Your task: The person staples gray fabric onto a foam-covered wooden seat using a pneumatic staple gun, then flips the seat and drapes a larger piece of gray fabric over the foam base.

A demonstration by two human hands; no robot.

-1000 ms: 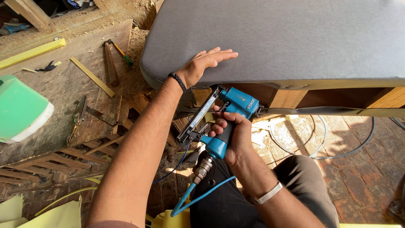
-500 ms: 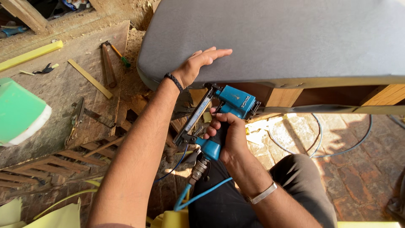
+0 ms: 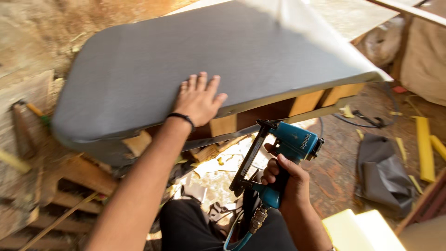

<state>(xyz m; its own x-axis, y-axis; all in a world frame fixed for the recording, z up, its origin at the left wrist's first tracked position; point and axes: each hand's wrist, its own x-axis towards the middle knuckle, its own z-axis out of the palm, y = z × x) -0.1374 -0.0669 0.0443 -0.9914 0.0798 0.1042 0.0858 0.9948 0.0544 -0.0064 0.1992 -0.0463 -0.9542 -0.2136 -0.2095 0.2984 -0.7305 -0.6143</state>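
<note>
The fingers (image 3: 203,83) of the left hand (image 3: 199,100) lie spread and flat on the grey padded cushion (image 3: 195,56), just above its lower edge in the middle of the frame; they grip nothing, only press on the fabric. A black band (image 3: 180,117) circles the wrist, and the bare forearm runs down to the lower left, where it is cut off by the frame.

The fingers (image 3: 272,174) of the right hand (image 3: 285,181) are closed around the handle of a blue pneumatic staple gun (image 3: 278,155) at lower centre right. Whether the forefinger rests on the trigger is hard to make out. The gun's head sits just under the cushion's lower edge, apart from it, and its long black magazine (image 3: 248,160) slants down to the left. A brass fitting and a blue air hose (image 3: 241,234) hang from the handle's base and run out of the bottom of the frame.

Under the cushion's fabric edge, pieces of the wooden frame (image 3: 223,125) show, the rest hidden by the padding and by shadow. A pale sheet (image 3: 320,42) lies over the cushion's upper right corner. A crumpled piece of dark grey fabric (image 3: 383,172) lies on the floor at right, with yellow foam strips (image 3: 423,148) beyond it and a yellow foam block (image 3: 362,230) cut off at the bottom right. Wooden slats and scraps (image 3: 74,181) at lower left are blurred. The person's dark trousers (image 3: 195,227) fill the bottom centre.
</note>
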